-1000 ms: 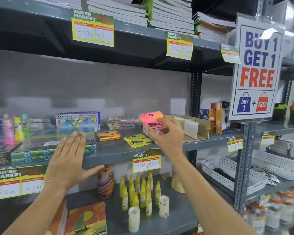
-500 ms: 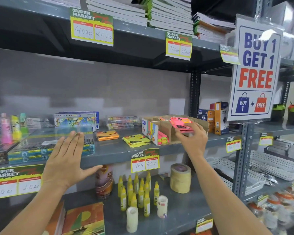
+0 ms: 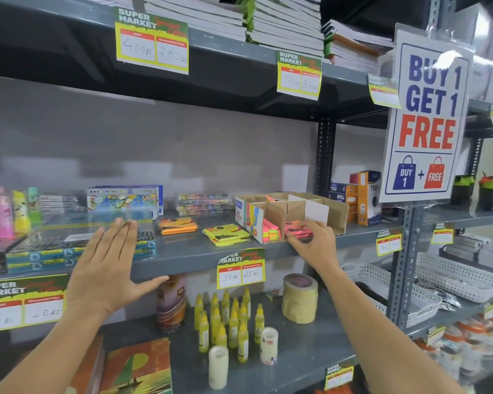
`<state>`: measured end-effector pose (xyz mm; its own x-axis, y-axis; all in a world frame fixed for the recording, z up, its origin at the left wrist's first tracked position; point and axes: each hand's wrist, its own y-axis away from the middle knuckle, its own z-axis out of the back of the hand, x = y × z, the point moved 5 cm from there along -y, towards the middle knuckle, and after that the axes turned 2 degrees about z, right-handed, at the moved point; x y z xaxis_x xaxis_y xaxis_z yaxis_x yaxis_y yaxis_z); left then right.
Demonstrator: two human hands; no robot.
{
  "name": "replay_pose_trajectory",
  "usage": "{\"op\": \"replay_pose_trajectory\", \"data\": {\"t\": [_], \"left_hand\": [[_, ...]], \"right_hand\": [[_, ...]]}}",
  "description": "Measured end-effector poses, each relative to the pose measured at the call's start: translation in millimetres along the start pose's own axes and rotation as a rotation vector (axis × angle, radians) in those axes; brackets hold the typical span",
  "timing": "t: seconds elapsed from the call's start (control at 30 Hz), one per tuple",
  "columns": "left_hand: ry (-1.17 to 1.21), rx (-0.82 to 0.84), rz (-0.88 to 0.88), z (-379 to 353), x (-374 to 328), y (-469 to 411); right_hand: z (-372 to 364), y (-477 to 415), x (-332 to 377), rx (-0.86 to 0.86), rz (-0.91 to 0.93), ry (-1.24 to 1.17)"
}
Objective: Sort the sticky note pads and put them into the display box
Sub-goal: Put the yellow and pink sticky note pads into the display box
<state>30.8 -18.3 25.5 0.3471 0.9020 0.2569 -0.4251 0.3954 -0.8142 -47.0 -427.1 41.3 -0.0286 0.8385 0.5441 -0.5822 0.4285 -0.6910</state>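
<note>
A cardboard display box [image 3: 336, 216] with dividers stands on the middle shelf. Its front left compartment holds pink and yellow pads [image 3: 271, 230]. My right hand [image 3: 315, 244] rests at the box's front, fingers closed on a pink sticky note pad [image 3: 296, 231] lying low in the front middle compartment. An orange pad [image 3: 177, 225] and a yellow pad [image 3: 225, 235] lie on the shelf left of the box. My left hand [image 3: 111, 268] hovers flat and open by the shelf edge, holding nothing.
Pen boxes [image 3: 69, 245] and colour sets [image 3: 123, 200] fill the shelf's left side. Small cartons [image 3: 362, 197] stand right of the box. A "Buy 1 Get 1 Free" sign [image 3: 427, 115] hangs at right. Glue bottles [image 3: 228, 319] and tape rolls [image 3: 299, 297] sit below.
My right hand carried the pink pad from above the box's left end rightward, then down into the front middle compartment. The left hand stayed almost still.
</note>
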Motion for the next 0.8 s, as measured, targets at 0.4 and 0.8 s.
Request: {"op": "replay_pose_trajectory", "data": {"t": [0.4,0.8], "left_hand": [[0.032,0.029,0.008,2,0,1],[-0.004,-0.007,-0.005,-1,0,2]], "right_hand": [[-15,57,-1,-0.209,0.11,-0.037],[-21,72,91,-0.304,0.348,-0.02]]}}
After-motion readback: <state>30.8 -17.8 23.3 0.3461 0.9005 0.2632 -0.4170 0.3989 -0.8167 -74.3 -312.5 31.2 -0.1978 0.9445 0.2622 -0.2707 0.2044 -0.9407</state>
